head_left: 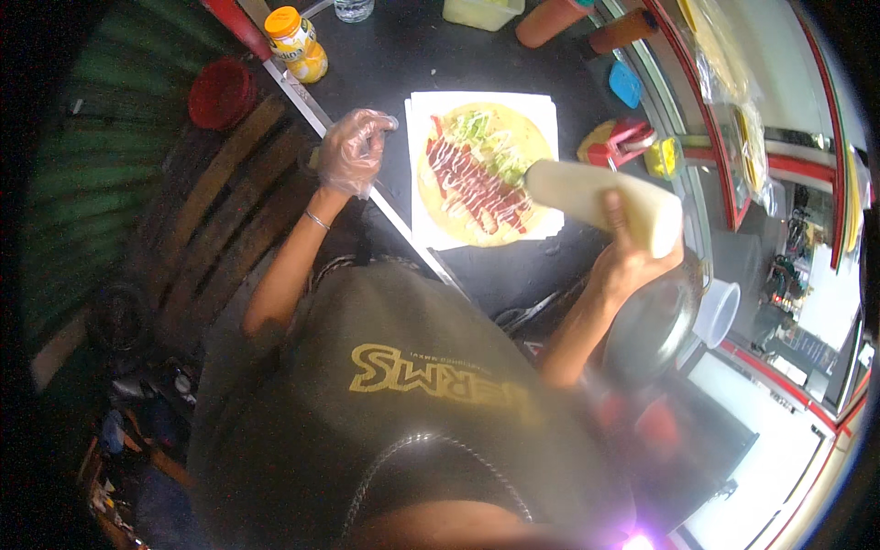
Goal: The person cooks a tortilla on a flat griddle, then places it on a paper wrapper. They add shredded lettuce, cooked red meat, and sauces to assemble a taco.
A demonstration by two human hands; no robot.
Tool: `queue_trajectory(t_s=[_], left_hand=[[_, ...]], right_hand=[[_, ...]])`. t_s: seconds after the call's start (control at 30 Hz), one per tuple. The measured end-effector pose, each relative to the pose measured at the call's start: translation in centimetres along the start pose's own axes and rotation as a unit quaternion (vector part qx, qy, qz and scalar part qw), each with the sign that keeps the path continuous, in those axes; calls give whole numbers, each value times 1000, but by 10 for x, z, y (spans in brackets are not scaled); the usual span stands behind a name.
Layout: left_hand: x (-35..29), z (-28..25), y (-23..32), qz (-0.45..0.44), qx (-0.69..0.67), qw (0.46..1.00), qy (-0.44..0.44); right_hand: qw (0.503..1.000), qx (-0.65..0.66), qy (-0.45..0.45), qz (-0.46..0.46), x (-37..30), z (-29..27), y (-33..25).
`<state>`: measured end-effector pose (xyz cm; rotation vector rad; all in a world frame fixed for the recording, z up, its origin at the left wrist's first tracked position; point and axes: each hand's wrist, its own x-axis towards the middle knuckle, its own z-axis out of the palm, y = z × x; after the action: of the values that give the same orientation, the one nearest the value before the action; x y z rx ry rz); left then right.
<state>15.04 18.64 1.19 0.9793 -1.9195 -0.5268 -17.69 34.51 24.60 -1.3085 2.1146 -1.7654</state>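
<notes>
A round flatbread [454, 218] lies open on a stack of white paper sheets [543, 112]. Across it sit shredded lettuce [502, 156] and a band of reddish-brown filling [472, 183] streaked with white sauce. My right hand [632, 266], bare, is wrapped round a pale cream squeeze bottle [596, 197], shut on it. The bottle is tilted, its dark tip low over the right side of the flatbread. My left hand [353, 151] wears a clear plastic glove. Its fingers are curled in, left of the paper, with nothing visible in them.
An orange-capped bottle [298, 46] stands at the far left of the dark table [394, 60], by its metal edge. Along the back are a clear tub [484, 11] and sauce bottles [550, 20]. A red-and-white object [623, 139] and yellow pack [660, 158] are at right.
</notes>
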Motion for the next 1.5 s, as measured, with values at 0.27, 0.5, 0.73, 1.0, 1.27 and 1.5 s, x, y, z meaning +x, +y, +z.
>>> queue_trajectory(t_s=[0.27, 0.5, 0.73, 1.0, 1.27, 1.5], left_hand=[[8, -13, 123, -205, -295, 877, -319], [27, 37, 213, -489, -681, 472, -273], [130, 96, 141, -166, -294, 932, -128], [224, 136, 83, -83, -64, 994, 18], [211, 138, 151, 261, -195, 914, 240], [318, 331, 153, -12, -73, 997, -29]], right_hand=[[998, 29, -54, 1, -66, -18, 3], [984, 33, -134, -114, -133, 4, -3], [995, -78, -31, -58, -141, -26, -4], [996, -84, 16, -14, -114, -38, 22], [996, -75, 28, 27, -90, -36, 32], [997, -71, -1, 31, -84, -36, 22]])
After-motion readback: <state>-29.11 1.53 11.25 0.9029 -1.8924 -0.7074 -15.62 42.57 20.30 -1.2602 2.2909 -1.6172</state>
